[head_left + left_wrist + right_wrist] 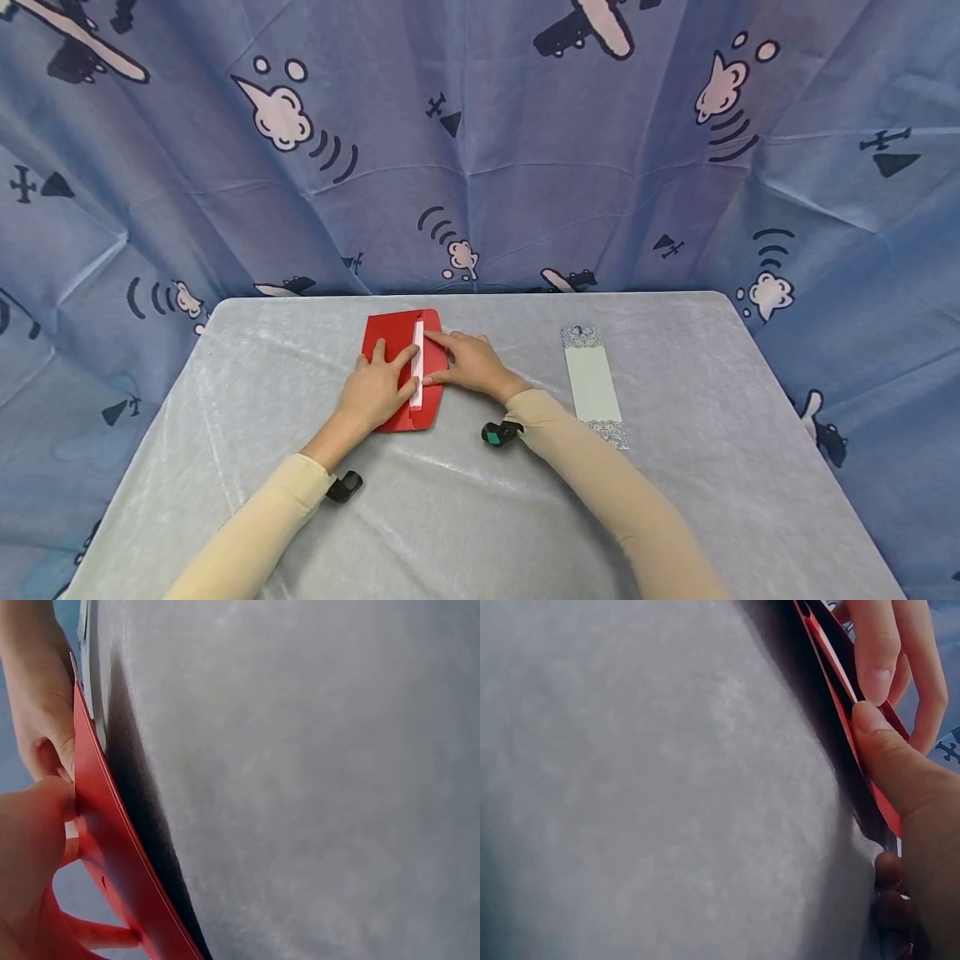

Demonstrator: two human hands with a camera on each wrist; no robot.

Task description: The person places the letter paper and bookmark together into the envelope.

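Note:
A red envelope lies on the table with its flap unfolded to the right. A folded white paper shows as a narrow strip along its mouth. My left hand rests with spread fingers on the envelope body, thumb and forefinger reaching the white strip. From the right, my right hand reaches over the flap, its thumb and forefinger set apart and touching the strip's edge. In the right wrist view the right thumb lies at the envelope's mouth. How deep the paper sits inside is hidden.
A pale green card with blue patterned ends lies right of the right hand, partly behind the right sleeve. Grey cloth covers the table. A blue patterned curtain hangs behind the far edge.

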